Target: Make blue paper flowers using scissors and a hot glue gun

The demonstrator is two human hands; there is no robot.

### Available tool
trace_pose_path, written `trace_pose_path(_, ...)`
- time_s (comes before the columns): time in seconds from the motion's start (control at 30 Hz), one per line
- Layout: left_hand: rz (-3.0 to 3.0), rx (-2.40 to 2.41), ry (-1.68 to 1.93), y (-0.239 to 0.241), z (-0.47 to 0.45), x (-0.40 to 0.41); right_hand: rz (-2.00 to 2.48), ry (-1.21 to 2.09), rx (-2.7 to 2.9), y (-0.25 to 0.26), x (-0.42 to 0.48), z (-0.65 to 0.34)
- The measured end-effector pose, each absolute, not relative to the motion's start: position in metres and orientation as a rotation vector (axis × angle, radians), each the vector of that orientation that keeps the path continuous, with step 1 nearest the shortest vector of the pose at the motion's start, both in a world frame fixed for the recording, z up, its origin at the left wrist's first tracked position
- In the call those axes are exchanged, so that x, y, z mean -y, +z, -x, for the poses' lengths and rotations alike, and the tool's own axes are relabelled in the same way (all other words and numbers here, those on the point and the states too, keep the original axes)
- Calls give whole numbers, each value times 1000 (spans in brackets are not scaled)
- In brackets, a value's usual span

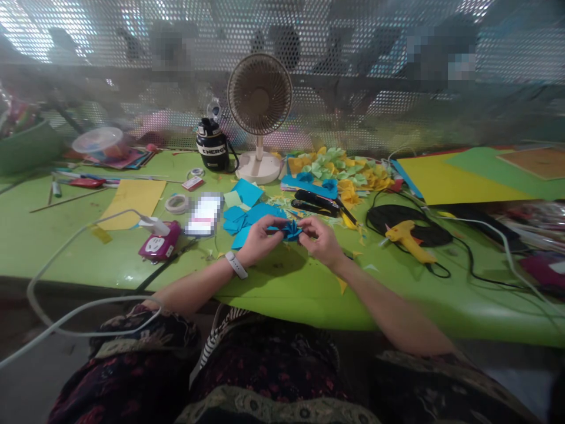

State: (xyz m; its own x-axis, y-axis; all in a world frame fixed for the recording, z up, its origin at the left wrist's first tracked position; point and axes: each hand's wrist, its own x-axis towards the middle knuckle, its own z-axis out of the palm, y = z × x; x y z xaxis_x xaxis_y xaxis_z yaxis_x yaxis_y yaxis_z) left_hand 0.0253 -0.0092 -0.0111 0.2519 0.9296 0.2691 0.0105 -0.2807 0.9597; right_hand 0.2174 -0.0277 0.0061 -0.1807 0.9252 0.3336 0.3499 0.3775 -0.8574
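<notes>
Between my two hands is a blue paper flower (292,230) with folded, pointed petals, held just above the front part of the green table. My left hand (263,238), with a white band at the wrist, pinches its left side. On the opposite side my right hand (321,238) grips it between thumb and fingers. Blue paper pieces (236,219) lie beside and behind my left hand. A black stapler (315,203) rests behind my right hand, near blue paper flowers (304,178) on a stack. The fingers partly cover the flower.
Yellow and pale green paper flowers (339,168) are heaped at the back, right of a fan (260,94) and a black bottle (212,147). A yellow glue gun (410,240) lies right. A phone (203,214), tape roll (177,204) and purple power socket (159,241) with a looping cable are left.
</notes>
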Motion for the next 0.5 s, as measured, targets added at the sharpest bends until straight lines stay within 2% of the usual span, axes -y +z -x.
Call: trace_pose_path(0.5,-1554,-879,1210,-10,-22,5,1125,780,1690,2,24,-218)
